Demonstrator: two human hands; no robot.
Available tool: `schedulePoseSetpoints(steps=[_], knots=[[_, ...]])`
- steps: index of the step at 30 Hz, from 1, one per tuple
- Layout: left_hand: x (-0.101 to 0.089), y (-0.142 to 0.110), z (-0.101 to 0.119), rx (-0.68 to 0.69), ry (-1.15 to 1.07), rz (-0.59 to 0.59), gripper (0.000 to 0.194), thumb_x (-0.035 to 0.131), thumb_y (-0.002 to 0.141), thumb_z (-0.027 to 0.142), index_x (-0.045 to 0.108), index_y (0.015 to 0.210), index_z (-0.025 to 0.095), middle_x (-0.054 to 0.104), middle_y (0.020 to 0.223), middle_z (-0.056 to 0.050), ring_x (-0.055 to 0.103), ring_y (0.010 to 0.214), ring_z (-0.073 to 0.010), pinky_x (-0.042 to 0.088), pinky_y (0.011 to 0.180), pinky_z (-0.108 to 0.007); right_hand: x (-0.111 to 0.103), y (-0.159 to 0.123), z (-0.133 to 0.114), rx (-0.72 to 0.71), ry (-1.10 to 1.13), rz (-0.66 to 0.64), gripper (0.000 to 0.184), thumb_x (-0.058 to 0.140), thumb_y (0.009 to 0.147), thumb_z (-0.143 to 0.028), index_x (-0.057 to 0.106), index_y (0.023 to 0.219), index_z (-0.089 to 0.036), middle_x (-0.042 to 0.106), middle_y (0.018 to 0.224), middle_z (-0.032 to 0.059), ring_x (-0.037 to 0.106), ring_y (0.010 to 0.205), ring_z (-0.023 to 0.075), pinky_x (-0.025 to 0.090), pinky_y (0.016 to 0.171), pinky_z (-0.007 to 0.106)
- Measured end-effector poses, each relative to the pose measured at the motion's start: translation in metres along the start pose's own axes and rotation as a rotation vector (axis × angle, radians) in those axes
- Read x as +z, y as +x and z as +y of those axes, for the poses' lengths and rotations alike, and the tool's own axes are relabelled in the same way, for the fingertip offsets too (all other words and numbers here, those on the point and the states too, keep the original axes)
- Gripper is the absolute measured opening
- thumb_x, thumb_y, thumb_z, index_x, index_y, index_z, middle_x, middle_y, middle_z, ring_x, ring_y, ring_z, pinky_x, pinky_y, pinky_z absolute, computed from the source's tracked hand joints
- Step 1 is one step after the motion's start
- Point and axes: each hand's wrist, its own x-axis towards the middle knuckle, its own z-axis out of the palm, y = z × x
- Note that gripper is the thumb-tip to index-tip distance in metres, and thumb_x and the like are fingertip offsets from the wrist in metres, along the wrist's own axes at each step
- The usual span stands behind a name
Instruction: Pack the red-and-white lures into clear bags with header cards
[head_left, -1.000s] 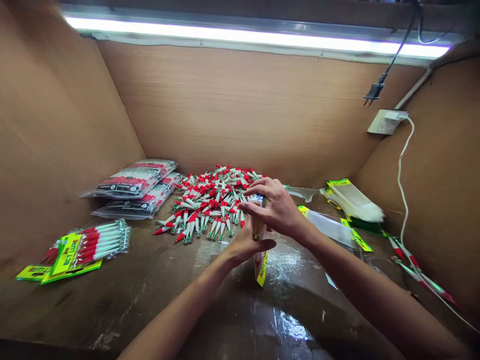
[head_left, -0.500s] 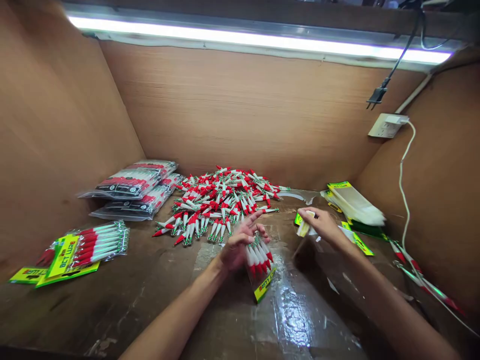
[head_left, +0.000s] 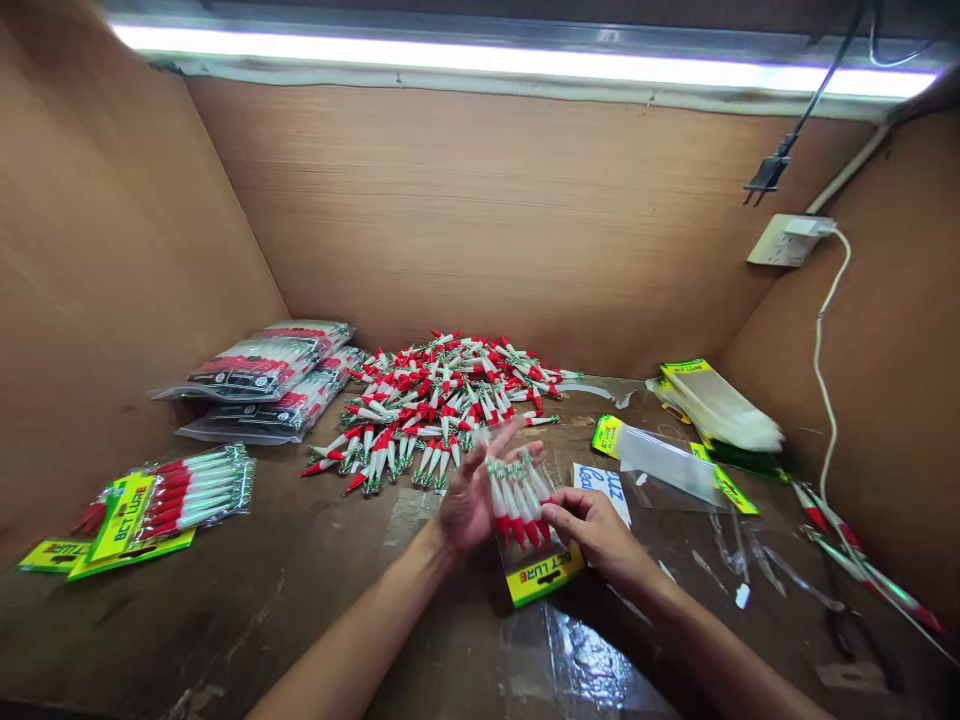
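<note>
A clear plastic pack of squid lures (head_left: 519, 505), red and white with green hooks, is held upside down above the table, its yellow BCT LURE header towards me. My left hand (head_left: 472, 500) supports it from the left, fingers stretched behind the plastic. My right hand (head_left: 600, 535) pinches its right edge between thumb and fingers, beside a red lure tip. A white piece with blue handwriting (head_left: 604, 490) lies just behind my right hand, partly hidden by it. Beyond my left hand spreads a large pile of loose lures (head_left: 442, 400).
Filled lure packs (head_left: 180, 500) lie at left, before stacked plastic bags of lures (head_left: 259, 375). Empty header bags (head_left: 667, 460) and a stack of bags (head_left: 712, 400) are at right. Dark-handled pliers (head_left: 847, 620), plastic scraps and a white cable (head_left: 817, 370) lie farther right.
The pack has turned from edge-on to face me. My right hand moved right with a small pale piece, then came back to the pack; the blue-lettered white piece now lies on the table.
</note>
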Motion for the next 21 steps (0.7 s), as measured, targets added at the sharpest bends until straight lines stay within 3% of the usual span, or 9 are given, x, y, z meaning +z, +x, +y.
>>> schedulePoseSetpoints(steps=[3, 6, 8, 12, 16, 18, 21], knots=[[-0.003, -0.001, -0.004, -0.085, 0.210, 0.034, 0.057, 0.071, 0.086, 0.051, 0.058, 0.131, 0.018, 0.068, 0.119, -0.015, 0.066, 0.106, -0.0290, 0.051, 0.092, -0.041, 0.000, 0.001, 0.004, -0.039, 0.029, 0.158, 0.038, 0.065, 0.089, -0.050, 0.063, 0.072, -0.017, 0.053, 0.059, -0.0036, 0.043, 0.054, 0.0109, 0.031, 0.054, 0.024], [-0.008, 0.000, -0.012, -0.071, 0.462, 0.089, 0.037, 0.076, 0.085, 0.037, 0.067, 0.113, 0.015, 0.072, 0.105, -0.012, 0.069, 0.090, -0.0231, 0.054, 0.082, -0.034, 0.000, -0.001, 0.005, -0.051, 0.012, 0.157, 0.035, 0.065, 0.089, -0.050, 0.067, 0.080, -0.016, 0.061, 0.069, -0.0004, 0.051, 0.062, 0.0137, 0.038, 0.059, 0.025], [-0.011, 0.002, -0.016, -0.007, 0.594, 0.112, 0.033, 0.076, 0.085, 0.037, 0.068, 0.108, 0.014, 0.073, 0.101, -0.011, 0.069, 0.085, -0.0213, 0.054, 0.080, -0.032, -0.001, -0.002, 0.006, -0.061, -0.009, 0.155, 0.033, 0.066, 0.089, -0.049, 0.069, 0.086, -0.017, 0.066, 0.079, 0.0020, 0.057, 0.070, 0.0163, 0.042, 0.065, 0.026], [-0.012, 0.005, -0.017, 0.055, 0.750, 0.087, 0.036, 0.077, 0.084, 0.038, 0.068, 0.110, 0.015, 0.073, 0.105, -0.010, 0.068, 0.091, -0.0222, 0.053, 0.083, -0.032, -0.003, -0.001, 0.006, -0.054, -0.015, 0.194, 0.035, 0.064, 0.090, -0.052, 0.069, 0.088, -0.017, 0.067, 0.079, 0.0020, 0.058, 0.071, 0.0169, 0.044, 0.065, 0.026], [-0.014, 0.005, -0.019, 0.038, 0.756, 0.080, 0.049, 0.086, 0.073, 0.031, 0.065, 0.115, 0.018, 0.073, 0.108, -0.008, 0.069, 0.094, -0.0239, 0.054, 0.085, -0.034, -0.003, 0.000, 0.006, -0.044, -0.035, 0.181, 0.039, 0.060, 0.091, -0.055, 0.070, 0.086, -0.017, 0.066, 0.075, 0.0019, 0.058, 0.068, 0.0173, 0.045, 0.062, 0.027], [-0.015, 0.005, -0.021, 0.042, 0.758, 0.091, 0.050, 0.086, 0.073, 0.029, 0.064, 0.117, 0.019, 0.072, 0.110, -0.008, 0.069, 0.096, -0.0243, 0.054, 0.086, -0.034, -0.004, 0.000, 0.006, -0.050, -0.063, 0.172, 0.039, 0.059, 0.092, -0.055, 0.071, 0.089, -0.018, 0.069, 0.081, 0.0040, 0.062, 0.075, 0.0203, 0.049, 0.067, 0.030], [-0.016, 0.004, -0.022, 0.058, 0.797, 0.112, 0.051, 0.085, 0.073, 0.027, 0.064, 0.119, 0.018, 0.072, 0.112, -0.009, 0.068, 0.097, -0.0244, 0.053, 0.086, -0.033, -0.010, 0.000, 0.002, -0.110, -0.070, 0.247, 0.039, 0.059, 0.092, -0.053, 0.069, 0.111, -0.020, 0.071, 0.104, 0.0080, 0.065, 0.091, 0.0240, 0.052, 0.080, 0.035]])
